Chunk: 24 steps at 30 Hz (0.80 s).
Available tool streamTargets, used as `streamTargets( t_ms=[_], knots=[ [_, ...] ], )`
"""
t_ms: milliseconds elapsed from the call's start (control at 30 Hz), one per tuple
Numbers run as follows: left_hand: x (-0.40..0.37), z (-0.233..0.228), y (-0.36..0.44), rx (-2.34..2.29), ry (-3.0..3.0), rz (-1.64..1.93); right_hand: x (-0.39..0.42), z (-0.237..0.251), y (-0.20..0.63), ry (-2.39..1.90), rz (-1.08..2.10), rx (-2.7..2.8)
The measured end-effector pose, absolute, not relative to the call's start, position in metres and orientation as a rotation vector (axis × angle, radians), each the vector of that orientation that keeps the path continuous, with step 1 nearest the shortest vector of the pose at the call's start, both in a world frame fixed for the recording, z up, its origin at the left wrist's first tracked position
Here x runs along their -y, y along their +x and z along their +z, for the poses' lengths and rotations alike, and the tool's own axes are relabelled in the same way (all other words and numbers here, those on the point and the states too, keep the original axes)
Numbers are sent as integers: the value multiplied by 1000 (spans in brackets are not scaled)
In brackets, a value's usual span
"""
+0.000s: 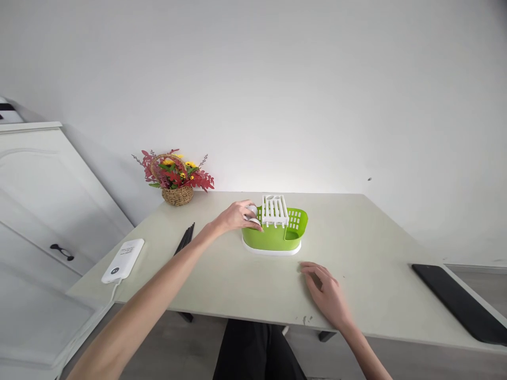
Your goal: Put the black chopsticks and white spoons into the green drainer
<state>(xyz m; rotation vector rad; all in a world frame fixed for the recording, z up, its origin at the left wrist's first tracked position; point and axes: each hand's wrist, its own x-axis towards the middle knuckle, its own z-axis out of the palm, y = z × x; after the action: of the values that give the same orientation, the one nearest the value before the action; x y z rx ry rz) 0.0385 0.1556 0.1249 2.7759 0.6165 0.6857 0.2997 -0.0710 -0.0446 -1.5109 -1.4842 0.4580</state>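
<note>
Head view | left hand (237, 215) closed on small white cup (252, 216) at left rim of green plastic drainer basket (277, 237) with white slotted insert (274, 210), mid pale worktop (376, 253) | right hand (327, 293) flat, fingers apart, near front edge | black chopsticks (185, 240), white power bank (122, 260) left; wicker flower basket (177, 179) behind; black slab (459, 301) right

Lime-green caddy (277, 238), white insert (274, 209), white base; red-yellow flowers (174, 171); black chopsticks (185, 239); white power bank (123, 259).

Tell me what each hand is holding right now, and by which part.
The left hand grips a small white object at the green caddy's left end; which part cannot be told. The right hand holds nothing, resting on the table.
</note>
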Motion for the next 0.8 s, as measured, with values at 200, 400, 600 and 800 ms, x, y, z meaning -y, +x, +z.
streamTargets(
  t_ms=[200,400,600,800],
  knots=[
    [-162,122,34,-726,2700,829,72,-41,301,-1506,458,1480],
    [-171,121,37,-822,2641,1067,73,-40,302,-1507,453,1488],
    [-178,131,39,-1090,2571,1335,72,-39,301,-1499,451,1475],
    [-182,143,41,-1202,2521,1390,73,-41,301,-1505,473,1472]
  ],
)
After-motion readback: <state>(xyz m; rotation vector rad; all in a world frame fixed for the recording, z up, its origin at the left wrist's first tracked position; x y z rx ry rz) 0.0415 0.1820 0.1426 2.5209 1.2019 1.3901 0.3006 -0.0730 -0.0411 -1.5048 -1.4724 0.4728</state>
